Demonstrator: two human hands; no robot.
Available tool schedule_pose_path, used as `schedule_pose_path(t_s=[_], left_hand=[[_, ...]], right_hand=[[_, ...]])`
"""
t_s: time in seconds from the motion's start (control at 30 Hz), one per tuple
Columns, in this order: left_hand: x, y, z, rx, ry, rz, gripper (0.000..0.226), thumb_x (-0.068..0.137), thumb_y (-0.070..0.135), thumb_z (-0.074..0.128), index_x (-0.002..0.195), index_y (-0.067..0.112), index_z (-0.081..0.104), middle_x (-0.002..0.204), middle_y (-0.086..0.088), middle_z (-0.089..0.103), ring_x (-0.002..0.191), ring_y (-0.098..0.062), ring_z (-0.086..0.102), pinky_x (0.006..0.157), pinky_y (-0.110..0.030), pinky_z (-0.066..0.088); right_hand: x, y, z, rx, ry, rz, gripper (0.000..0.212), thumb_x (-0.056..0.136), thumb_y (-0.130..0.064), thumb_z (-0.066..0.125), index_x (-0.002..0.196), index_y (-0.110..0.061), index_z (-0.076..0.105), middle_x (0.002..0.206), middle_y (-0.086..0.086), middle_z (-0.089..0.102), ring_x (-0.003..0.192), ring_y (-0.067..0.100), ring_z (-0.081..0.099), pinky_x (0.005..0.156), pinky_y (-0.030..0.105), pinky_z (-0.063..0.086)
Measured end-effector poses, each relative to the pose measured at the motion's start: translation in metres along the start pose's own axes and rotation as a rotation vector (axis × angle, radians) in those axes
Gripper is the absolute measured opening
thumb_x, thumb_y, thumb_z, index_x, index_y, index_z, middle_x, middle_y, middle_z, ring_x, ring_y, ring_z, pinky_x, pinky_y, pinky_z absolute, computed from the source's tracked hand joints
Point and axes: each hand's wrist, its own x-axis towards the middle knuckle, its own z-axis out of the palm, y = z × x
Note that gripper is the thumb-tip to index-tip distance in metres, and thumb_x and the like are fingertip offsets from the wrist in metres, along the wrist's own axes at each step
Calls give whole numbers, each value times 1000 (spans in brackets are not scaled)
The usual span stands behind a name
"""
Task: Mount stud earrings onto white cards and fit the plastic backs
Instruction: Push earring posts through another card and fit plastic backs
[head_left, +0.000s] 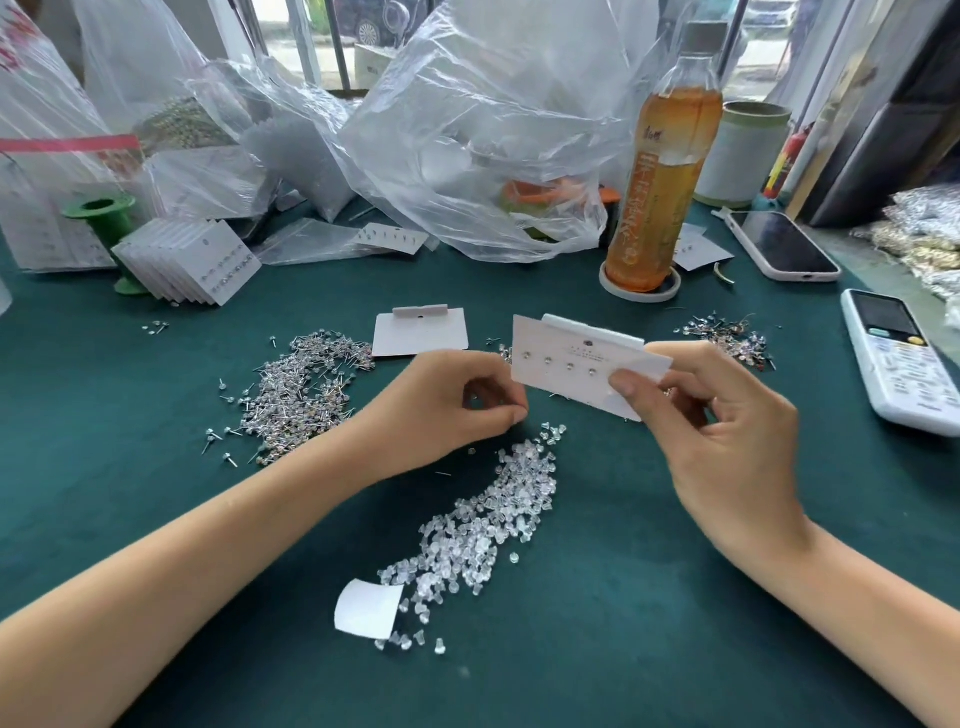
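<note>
A: The right hand (727, 415) pinched the white card (582, 364), tilted to expose four mounted studs (558, 360).

B: The left hand (457, 405), beside the card, curled over something unidentifiable; plastic backs (483, 530) lay below.

You have two hands in view: the left hand (457, 405) and the right hand (727, 421). One white rectangular paper card (576, 364) is held up, and it carries four small stud earrings (558, 362) in a row. One more white card (420, 332) lies flat on the dark green bench (156, 395). You have two loose heaps of metal stud earrings, a large one (301, 384) and a small one (727, 338). One heap of clear plastic backs (478, 530), too many to count. One fanned stack of filled white cards (192, 262); count unclear. One amber drink bottle (665, 171), one smartphone (779, 244), one white remote control (904, 358).
</note>
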Motion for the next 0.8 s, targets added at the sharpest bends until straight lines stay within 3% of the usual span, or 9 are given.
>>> schedule_pose_path(t_s=[0.1, 0.17, 0.23, 0.3, 0.47, 0.63, 0.8], left_hand=[[-1, 2, -11, -223, 21, -93, 8, 77, -1, 73, 83, 3, 68, 79, -6, 73, 70, -7, 67, 66, -15, 53], [-1, 4, -18, -305, 4, -130, 15, 76, -6, 71, 81, 7, 69, 78, -5, 73, 67, -5, 65, 61, -11, 50], [-2, 6, -23, -349, -17, -156, 14, 76, -4, 72, 81, 10, 71, 82, -6, 73, 73, -8, 65, 70, -14, 52], [-4, 9, -26, -385, -13, -181, 12, 76, 1, 73, 81, 12, 73, 82, -3, 73, 76, -8, 65, 75, -15, 52], [-11, 24, -25, -462, -85, -164, 10, 68, 16, 75, 78, 18, 75, 82, 3, 74, 78, -4, 67, 72, -11, 50], [-20, 38, -21, -456, -259, -95, 11, 73, 13, 73, 83, 11, 74, 84, -3, 74, 79, -10, 69, 73, -15, 51], [-23, 41, -19, -347, -288, -38, 15, 75, 10, 72, 90, 9, 72, 86, -4, 73, 81, -18, 69, 77, -23, 54]], right_hand=[[0, -2, -1, -66, -38, -167, 7, 86, -25, 66, 92, -25, 65, 67, -28, 54, 53, -2, 41, 55, 5, 31], [0, -3, -2, -116, -82, -361, 5, 86, -19, 66, 88, -15, 69, 69, -23, 58, 61, -10, 46, 63, 4, 36], [0, -2, -3, -173, -166, -524, 6, 87, -12, 66, 92, -15, 67, 68, -3, 68, 61, 3, 58, 59, 17, 46], [0, -2, -5, -222, -243, -625, 14, 88, -5, 62, 94, -16, 70, 69, 5, 69, 56, 21, 60, 51, 30, 47], [-1, -10, -1, -410, -331, -858, 18, 79, 2, 66, 84, -12, 76, 68, 3, 67, 48, 21, 50, 45, 25, 38], [-5, -12, 4, -465, -368, -929, 18, 73, 0, 71, 82, -15, 76, 60, 3, 62, 45, 20, 42, 41, 27, 34], [-6, -14, 5, -477, -364, -923, 22, 71, 3, 71, 82, -15, 76, 60, 2, 62, 45, 19, 42, 40, 27, 34]])
